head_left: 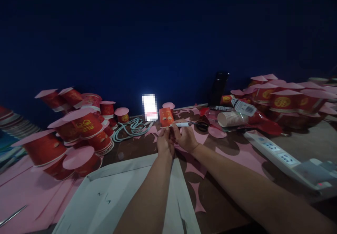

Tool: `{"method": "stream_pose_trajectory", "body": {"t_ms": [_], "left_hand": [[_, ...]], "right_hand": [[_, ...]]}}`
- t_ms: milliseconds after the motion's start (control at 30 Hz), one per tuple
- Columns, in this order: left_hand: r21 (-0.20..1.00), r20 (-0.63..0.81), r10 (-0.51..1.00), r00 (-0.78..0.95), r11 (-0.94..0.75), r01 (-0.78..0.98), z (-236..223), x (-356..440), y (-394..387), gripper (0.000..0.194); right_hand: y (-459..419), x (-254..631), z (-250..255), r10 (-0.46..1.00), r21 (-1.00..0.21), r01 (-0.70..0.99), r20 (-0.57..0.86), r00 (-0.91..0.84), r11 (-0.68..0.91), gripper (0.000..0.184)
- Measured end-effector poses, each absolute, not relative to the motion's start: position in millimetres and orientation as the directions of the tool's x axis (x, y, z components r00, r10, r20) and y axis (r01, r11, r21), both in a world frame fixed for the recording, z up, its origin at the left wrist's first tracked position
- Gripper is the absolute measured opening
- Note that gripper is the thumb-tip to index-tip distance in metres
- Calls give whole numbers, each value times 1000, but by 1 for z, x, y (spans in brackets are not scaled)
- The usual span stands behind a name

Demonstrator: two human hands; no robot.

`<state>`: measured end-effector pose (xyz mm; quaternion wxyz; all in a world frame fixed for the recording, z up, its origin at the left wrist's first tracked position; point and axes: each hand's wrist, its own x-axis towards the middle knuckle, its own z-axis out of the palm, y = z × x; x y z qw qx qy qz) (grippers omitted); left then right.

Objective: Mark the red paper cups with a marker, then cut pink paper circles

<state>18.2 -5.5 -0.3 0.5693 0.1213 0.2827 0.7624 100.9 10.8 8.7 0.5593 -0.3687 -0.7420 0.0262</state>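
My right hand (186, 136) is closed around a slim white pen-like tube (182, 124), which points left. My left hand (165, 142) meets it with fingers pinched together; what they hold, if anything, is hidden. Just beyond the fingertips is a red paper cup (166, 116) with gold print, and a pink paper disc (169, 105) shows behind its top. Whether the left fingers touch this cup I cannot tell. Black-handled scissors (202, 125) lie right of the tube. Both forearms reach over a shallow white tray or box lid (118, 188).
Red cups with pink discs (85, 123) crowd the left; more cups (285, 100) fill the right. A coiled pale cable (133, 128) lies near a bright phone screen (150, 107). Stacked paper cups (231, 119), a black bottle (218, 88), a power strip (273, 149) and pink paper scraps (242, 156) lie rightward.
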Motion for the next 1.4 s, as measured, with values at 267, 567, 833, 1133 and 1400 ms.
{"method": "stream_pose_trajectory", "body": {"t_ms": [267,567,833,1133,1400], "left_hand": [[556,-172,930,-326,-181,-811,5,19,-8,9],[555,-142,939,-312,-186,-811,0,19,-5,7],[554,-127,939,-320,-201,-808,2,20,-7,7],[571,-110,943,-315,-199,-796,3,20,-7,9],[559,-116,947,-298,-186,-808,1,19,-6,10]], "right_hand": [[11,101,10,572,-445,526,814,-100,725,15],[10,102,13,568,-440,529,817,-98,725,15],[10,102,15,580,-454,532,810,-87,714,16],[12,103,14,578,-453,526,811,-93,720,16],[13,104,14,553,-417,552,827,-99,722,15]]}}
